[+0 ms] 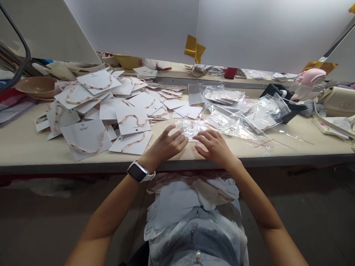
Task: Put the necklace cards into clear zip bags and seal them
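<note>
A small clear plastic bag [192, 129] lies flat on the table in front of me. At its left edge is my left hand [169, 143], palm down, its fingers bent and apart; a white-strapped watch is on that wrist. My right hand [214, 147] is at the bag's right edge with fingers spread and thumb apart. Neither hand visibly grips anything; whether the fingertips press on the bag is unclear. Left of my hands is a heap of white cards with beaded chains, among them one card [133, 122] near my left hand. Clear packets [227, 120] lie beyond my right hand.
The table's front edge [83, 167] runs close below my wrists. A brown bowl [41, 88] stands far left. On the right are a black holder [294, 112], a pink-lidded bottle [309, 79] and a cream handbag [340, 101]. White panels [155, 29] rise behind the table.
</note>
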Motion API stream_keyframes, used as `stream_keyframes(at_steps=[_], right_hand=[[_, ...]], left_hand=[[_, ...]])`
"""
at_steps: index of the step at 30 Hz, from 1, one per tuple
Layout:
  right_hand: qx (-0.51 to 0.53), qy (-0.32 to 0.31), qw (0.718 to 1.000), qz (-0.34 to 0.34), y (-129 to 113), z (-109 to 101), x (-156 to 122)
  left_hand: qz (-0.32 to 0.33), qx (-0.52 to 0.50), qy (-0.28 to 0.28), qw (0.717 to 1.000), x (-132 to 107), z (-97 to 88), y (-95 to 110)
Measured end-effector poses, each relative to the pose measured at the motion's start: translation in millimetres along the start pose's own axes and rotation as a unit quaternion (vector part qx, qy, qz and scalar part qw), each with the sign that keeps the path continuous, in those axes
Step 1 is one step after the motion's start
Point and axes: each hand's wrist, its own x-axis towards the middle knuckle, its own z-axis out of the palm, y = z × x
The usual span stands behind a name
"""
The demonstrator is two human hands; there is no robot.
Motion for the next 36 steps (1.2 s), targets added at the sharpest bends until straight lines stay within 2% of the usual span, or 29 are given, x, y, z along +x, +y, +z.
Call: stream_keyframes(at_steps=[5,10,12,14,16,19,21,26,30,33,36], right_hand=[[-0.074,0.021,0.996,0.052,-3,11,11],[-0.039,0.073,0.991,0.106,4,1,27],[-0.025,0.079,0.992,0.098,5,-6,33],[-0.023,0.040,0.998,0.051,5,-9,36],[-0.046,-0.033,0.998,-0.006,3,-8,35],[-0.101,-0.120,0.986,-0.058,-1,1,29],[-0.124,-0.130,0.981,-0.077,-3,7,24],[-0.167,-0.075,0.976,-0.114,-7,14,23],[-0.178,-0.057,0.976,-0.116,-6,11,28],[-0.178,0.006,0.978,-0.105,-3,1,35],[-0.163,0.089,0.979,-0.079,-2,-14,47]], left_hand=[[-0.026,0.017,0.019,0.999,7,-1.7,-14],[-0.089,-0.080,-0.003,0.993,14,-5.3,-22],[-0.093,-0.106,-0.030,0.990,13,-5.4,-19],[-0.073,-0.096,-0.066,0.991,8,-4.8,-13],[-0.050,-0.085,-0.090,0.991,0,-4.0,-7],[-0.036,-0.094,-0.077,0.992,-15,-3.9,-5],[-0.034,-0.097,-0.063,0.993,-22,-4.8,-7],[-0.004,-0.066,-0.057,0.996,-28,-5.9,-10],[0.014,-0.021,-0.039,0.999,-24,-6.9,-14],[-0.013,0.009,-0.008,1.000,-17,-11.7,-26],[-0.079,-0.001,0.019,0.997,-7,-18.7,-41]])
